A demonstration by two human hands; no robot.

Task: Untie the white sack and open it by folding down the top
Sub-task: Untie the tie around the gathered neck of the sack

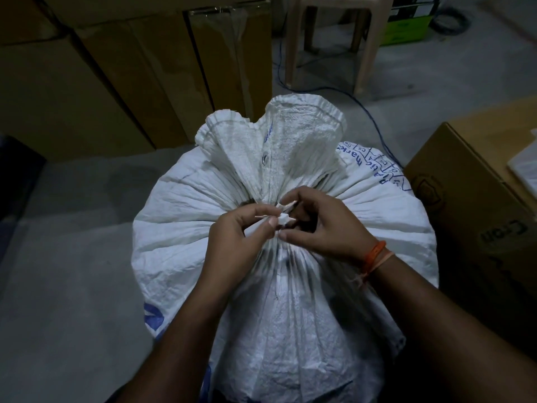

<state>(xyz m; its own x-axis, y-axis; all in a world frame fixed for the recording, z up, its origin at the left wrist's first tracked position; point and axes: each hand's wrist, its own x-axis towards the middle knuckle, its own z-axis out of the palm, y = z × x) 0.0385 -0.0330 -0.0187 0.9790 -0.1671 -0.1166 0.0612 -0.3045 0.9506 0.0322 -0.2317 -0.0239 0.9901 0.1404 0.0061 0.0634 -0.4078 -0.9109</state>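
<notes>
The sack (279,216) stands on the floor (72,257) in the middle of the view, its gathered top fanning out behind the tied neck. Both hands meet at that neck — the left hand (238,237) on its left, the right hand (325,225) on its right, touching the tie (283,218). Cardboard boxes (130,77) stand behind the sack to the left. A plastic stool (331,39) stands behind it, right of those boxes. Another cardboard box (479,205) sits just beside the sack's right — a cable (374,123) runs on the floor between.

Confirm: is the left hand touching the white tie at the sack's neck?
Touching. The head view shows the left hand pinching the white tie between thumb and forefinger at the gathered neck of the white sack; no gap is visible.
</notes>
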